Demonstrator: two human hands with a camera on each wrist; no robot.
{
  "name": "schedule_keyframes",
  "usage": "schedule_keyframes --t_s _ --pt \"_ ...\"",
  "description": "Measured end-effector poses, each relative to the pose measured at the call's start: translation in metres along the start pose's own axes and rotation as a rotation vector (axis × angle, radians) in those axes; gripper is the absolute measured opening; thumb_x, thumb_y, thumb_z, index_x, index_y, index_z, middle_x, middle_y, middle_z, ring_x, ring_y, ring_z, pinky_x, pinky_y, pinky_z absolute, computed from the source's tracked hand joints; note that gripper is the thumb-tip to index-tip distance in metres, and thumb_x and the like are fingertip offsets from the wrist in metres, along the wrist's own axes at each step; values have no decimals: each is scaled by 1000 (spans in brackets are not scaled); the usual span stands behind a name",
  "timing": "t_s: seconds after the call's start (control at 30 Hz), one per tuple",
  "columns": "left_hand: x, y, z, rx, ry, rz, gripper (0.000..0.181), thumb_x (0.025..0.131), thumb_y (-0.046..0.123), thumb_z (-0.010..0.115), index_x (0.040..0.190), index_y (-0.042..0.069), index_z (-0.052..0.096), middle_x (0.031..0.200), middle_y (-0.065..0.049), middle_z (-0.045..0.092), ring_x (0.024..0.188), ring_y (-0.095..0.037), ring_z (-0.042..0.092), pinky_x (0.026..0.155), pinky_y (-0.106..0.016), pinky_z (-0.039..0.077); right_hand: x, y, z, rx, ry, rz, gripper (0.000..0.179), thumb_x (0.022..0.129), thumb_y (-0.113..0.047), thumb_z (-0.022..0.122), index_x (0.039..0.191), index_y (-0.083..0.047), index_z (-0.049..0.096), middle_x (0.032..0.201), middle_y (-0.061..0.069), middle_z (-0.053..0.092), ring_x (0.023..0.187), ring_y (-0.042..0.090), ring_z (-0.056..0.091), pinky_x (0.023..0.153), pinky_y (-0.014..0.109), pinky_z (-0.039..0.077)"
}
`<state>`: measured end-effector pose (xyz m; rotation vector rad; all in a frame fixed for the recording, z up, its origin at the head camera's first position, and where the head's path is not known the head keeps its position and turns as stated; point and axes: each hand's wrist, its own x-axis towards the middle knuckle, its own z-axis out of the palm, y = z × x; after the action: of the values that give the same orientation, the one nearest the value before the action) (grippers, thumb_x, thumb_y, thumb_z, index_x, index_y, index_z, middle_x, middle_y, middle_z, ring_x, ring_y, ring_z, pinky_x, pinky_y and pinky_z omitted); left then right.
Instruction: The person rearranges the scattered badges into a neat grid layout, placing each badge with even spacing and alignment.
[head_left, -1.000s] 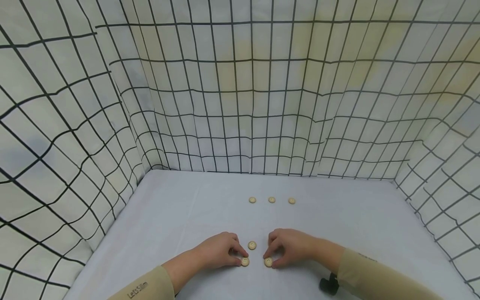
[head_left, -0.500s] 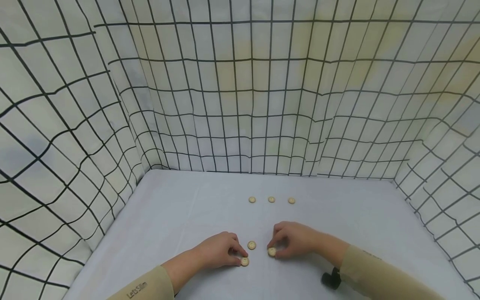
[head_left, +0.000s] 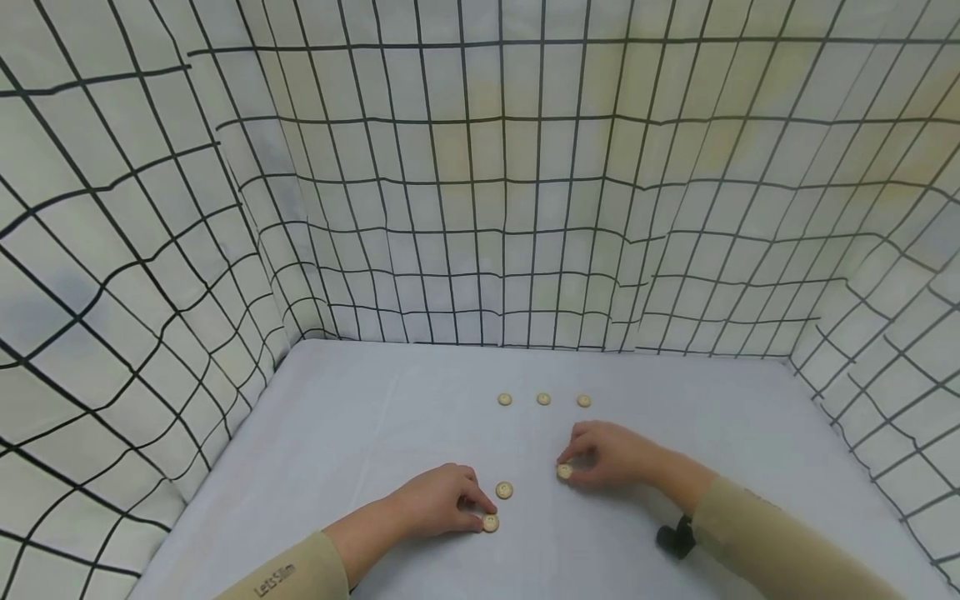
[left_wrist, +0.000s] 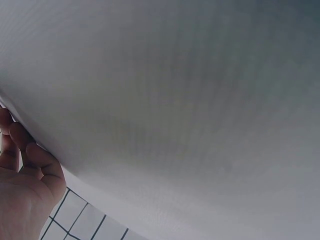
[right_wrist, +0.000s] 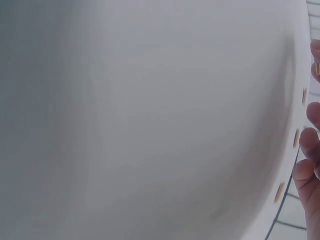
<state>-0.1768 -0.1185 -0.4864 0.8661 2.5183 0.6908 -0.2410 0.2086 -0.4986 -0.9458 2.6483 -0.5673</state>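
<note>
Small round cream-coloured buttons are on the white tabletop [head_left: 390, 400]. My left hand [head_left: 437, 500] pinches one button [head_left: 491, 523] between thumb and forefinger, low over the cloth. A second button [head_left: 504, 490] lies just beyond it, untouched. To the right, my right hand [head_left: 609, 454] pinches another button [head_left: 564, 472] between thumb and fingertips. The left wrist view catches only curled fingers [left_wrist: 42, 160] at its left edge, and the right wrist view shows fingertips [right_wrist: 309, 140] at its right edge.
Three more buttons lie in a row farther back: a left one [head_left: 505, 399], a middle one [head_left: 543, 399] and a right one [head_left: 583, 401]. White walls with a black grid [head_left: 480, 208] enclose the table's back and sides. A black device [head_left: 677, 537] sits at my right wrist.
My right hand has moved forward and to the right across the table, carrying its pinched button toward the back row. The left hand and the other buttons have stayed in place.
</note>
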Motion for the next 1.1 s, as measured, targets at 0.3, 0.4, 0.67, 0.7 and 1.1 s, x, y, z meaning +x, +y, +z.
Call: schedule_keyframes --t_s 0.3,0.4,0.67,0.7,1.1 --pt "1 1 -1 -1 -4 -1 19 85 31 79 104 32 79 86 19 55 78 -1 47 73 -21 42 -1 22 -11 3 75 69 21 81 -37 80 101 -37 76 86 -17 55 80 7 51 73 29 45" --pt "1 1 0 4 -5 -1 19 85 31 78 104 33 79 87 20 55 79 -1 47 73 -21 42 -1 30 -14 11 89 110 21 81 -39 79 101 -38 75 86 -16 55 80 8 50 72 29 44" --pt "1 0 1 13 7 -2 19 84 33 79 103 34 79 87 20 55 78 0 47 72 -22 42 -1 44 -22 87 101 217 18 82 -38 79 100 -36 75 86 -11 56 82 12 50 75 33 44" --pt "1 0 1 16 9 -3 19 84 34 79 103 34 79 87 20 55 78 0 47 72 -22 42 0 45 -23 94 104 230 18 82 -38 79 100 -36 75 86 -10 57 82 13 51 75 34 44" --pt "1 -2 2 21 9 -7 19 84 34 79 103 34 79 86 21 55 78 0 47 70 -21 42 6 52 -28 81 123 282 19 84 -35 78 102 -33 75 86 -9 57 83 14 51 77 35 44"
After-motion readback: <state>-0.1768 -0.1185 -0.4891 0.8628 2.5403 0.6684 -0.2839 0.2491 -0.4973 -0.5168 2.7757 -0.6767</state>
